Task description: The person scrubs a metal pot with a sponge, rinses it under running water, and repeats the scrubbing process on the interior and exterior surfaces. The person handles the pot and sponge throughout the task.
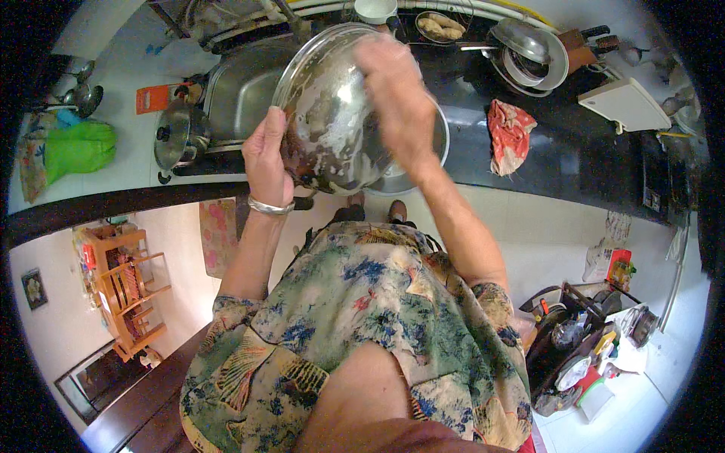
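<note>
In the head view my left hand (267,156), with a silver bracelet at the wrist, grips the left edge of a large round metal bowl or lid (331,130). Its shiny surface is tilted and streaked with whitish suds. Across its upper right side lies my right hand (396,96), blurred. Whether that hand holds a scrubber or presses bare on the metal, I cannot tell. Part of a second round metal vessel (443,139) shows below and right of the first. Behind my left hand is the sink (241,90), partly covered by the metal piece.
A lidded steel pot (173,136) stands left of the sink near an orange grater-like item (152,99). Right on the dark counter (453,122) lies a red-and-white cloth (510,136). Stacked bowls (529,62), a knife block (578,46) and a white board (625,106) stand farther right.
</note>
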Demonstrator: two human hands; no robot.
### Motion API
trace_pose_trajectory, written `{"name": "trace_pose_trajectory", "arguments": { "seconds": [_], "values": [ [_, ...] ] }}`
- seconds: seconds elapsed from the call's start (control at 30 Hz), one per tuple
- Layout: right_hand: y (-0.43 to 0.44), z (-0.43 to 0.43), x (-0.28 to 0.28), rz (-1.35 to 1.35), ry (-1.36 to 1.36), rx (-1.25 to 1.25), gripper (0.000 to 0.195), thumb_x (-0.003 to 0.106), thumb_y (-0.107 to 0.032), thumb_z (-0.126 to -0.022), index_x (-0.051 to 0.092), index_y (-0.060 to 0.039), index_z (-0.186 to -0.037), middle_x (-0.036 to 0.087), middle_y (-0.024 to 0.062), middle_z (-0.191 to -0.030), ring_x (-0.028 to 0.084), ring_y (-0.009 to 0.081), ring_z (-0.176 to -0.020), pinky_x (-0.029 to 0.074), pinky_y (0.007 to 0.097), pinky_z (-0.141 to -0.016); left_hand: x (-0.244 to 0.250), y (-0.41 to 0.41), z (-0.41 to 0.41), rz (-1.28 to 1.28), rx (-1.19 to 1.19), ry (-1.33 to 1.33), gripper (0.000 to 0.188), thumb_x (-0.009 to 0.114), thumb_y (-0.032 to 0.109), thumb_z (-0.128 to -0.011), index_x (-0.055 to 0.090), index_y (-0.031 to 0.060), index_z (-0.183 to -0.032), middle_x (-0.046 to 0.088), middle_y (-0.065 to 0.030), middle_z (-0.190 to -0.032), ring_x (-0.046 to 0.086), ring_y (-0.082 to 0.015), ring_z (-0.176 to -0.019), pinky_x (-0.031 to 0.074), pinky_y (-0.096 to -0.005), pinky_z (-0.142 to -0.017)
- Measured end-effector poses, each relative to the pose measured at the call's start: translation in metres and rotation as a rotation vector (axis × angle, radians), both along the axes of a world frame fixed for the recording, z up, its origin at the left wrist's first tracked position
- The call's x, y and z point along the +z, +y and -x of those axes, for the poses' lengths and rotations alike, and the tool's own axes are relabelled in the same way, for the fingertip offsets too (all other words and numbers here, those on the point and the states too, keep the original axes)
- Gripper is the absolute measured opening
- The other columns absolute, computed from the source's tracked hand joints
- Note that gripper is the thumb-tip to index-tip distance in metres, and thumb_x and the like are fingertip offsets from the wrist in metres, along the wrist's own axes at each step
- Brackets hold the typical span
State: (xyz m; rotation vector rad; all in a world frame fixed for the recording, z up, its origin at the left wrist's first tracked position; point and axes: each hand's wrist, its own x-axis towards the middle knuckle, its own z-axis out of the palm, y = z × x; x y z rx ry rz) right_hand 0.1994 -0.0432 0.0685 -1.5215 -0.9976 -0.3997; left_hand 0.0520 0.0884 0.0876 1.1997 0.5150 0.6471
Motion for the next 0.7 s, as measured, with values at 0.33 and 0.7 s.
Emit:
{"name": "trace_pose_trajectory", "arguments": {
  "seconds": [0.33,0.7],
  "values": [
    [0.006,0.046,0.006,0.12,-0.261,0.108,0.033,0.048,-0.007,-0.092,0.06,-0.0023,-0.122,0.06,0.0163,-0.125,0.051,0.0367,-0.125,0.035,0.0456,-0.11,-0.001,0.011,-0.022,0.188,0.062,0.08,0.042,0.054,0.036,-0.1,0.064,-0.0031,-0.11,0.066,-0.0066,-0.107,0.062,-0.014,-0.093,0.051,-0.0299,-0.083],
    [0.007,0.033,-0.014,0.169,-0.166,0.138,0.039,0.059,-0.005,-0.085,0.06,-0.0047,-0.124,0.057,0.0165,-0.132,0.045,0.0351,-0.132,0.034,0.0461,-0.112,-0.017,0.021,-0.023,0.266,0.036,0.163,0.054,0.053,0.047,-0.097,0.058,-0.0015,-0.12,0.063,-0.0117,-0.117,0.063,-0.0219,-0.103,0.054,-0.0389,-0.088]
  ]
}}
